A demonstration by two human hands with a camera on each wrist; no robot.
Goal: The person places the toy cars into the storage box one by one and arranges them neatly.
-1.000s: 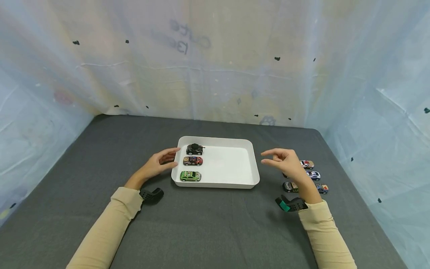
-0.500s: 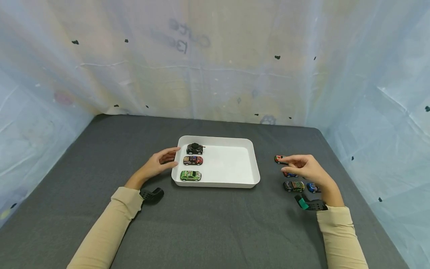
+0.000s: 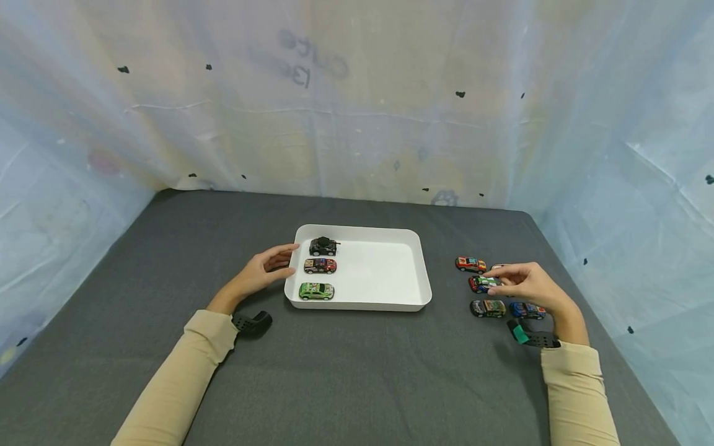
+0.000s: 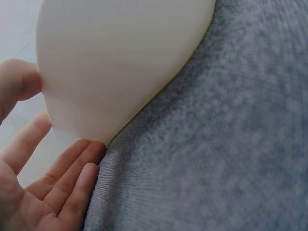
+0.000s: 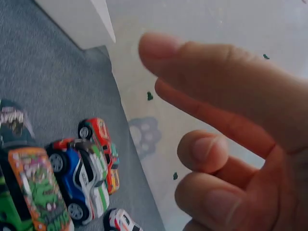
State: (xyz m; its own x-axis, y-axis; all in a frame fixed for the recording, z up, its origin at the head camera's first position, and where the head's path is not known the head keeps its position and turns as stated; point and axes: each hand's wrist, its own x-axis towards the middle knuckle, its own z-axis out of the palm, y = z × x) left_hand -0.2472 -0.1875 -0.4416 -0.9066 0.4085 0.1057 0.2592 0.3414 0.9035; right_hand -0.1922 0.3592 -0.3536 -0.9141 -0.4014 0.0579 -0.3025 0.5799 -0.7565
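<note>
My left hand rests at the left end of a white tray. In the left wrist view, its fairly straight fingertips touch the tray's outer wall. My right hand hovers over a group of toy cars, with thumb and index finger on either side of a blue, white and green car. From the right wrist, this toy car stands clear of the hand, whose fingers hold nothing. A red toy car sits just behind it.
Inside the tray, along its left side, stand a black toy car, a dark red one and a green one. A graffiti-patterned car and a blue car lie nearer me. White sheeting surrounds the table.
My right hand has moved right and slightly down from beside the tray to over the cars, uncovering the red car. The left hand and the tray stay put.
</note>
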